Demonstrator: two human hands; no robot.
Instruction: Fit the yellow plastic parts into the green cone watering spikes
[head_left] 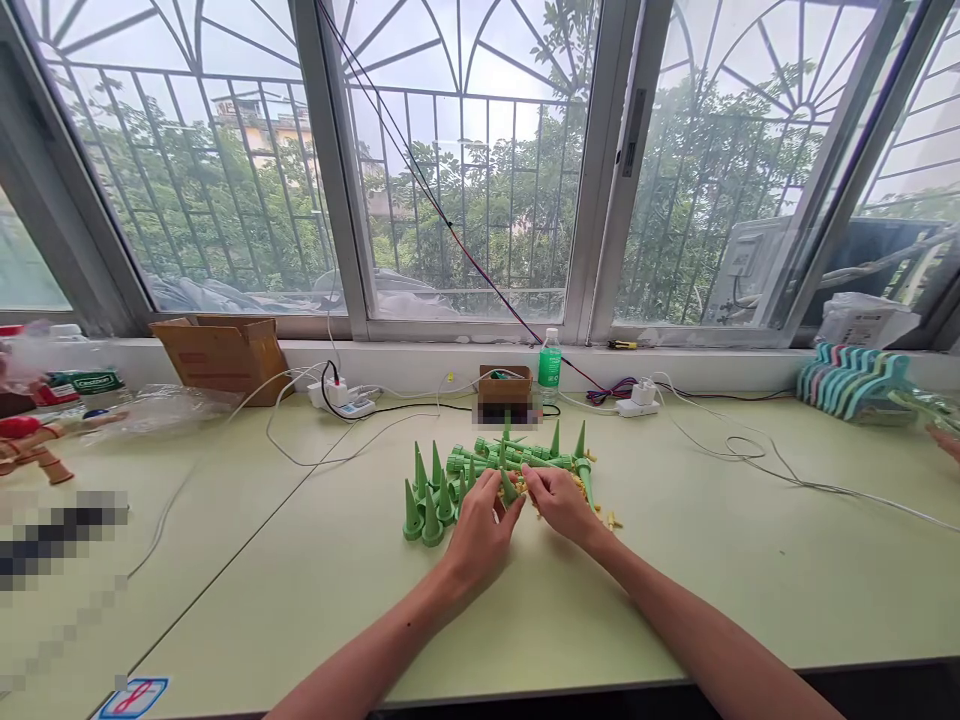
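My left hand (480, 530) grips a green plastic spike (509, 488), a cone with a wide collar, its tip pointing up. Close by on the right, my right hand (559, 503) is closed in a pinch near that spike; whatever lies between its fingertips is too small to make out. To the left of my hands, several green cones (431, 525) stand upright on their collars. Behind my hands, more green spikes (465, 459) lie in a loose heap, with a few upright. Small yellow pieces (613, 521) are scattered beside and partly behind my right hand.
Behind the heap are a small brown box (504, 378) and a green-labelled bottle (550, 365). White cables (757, 450) cross the table (750, 580). A cardboard box (221, 360) stands left, hangers (851, 385) right. Another person's hand (945, 440) shows at the right edge.
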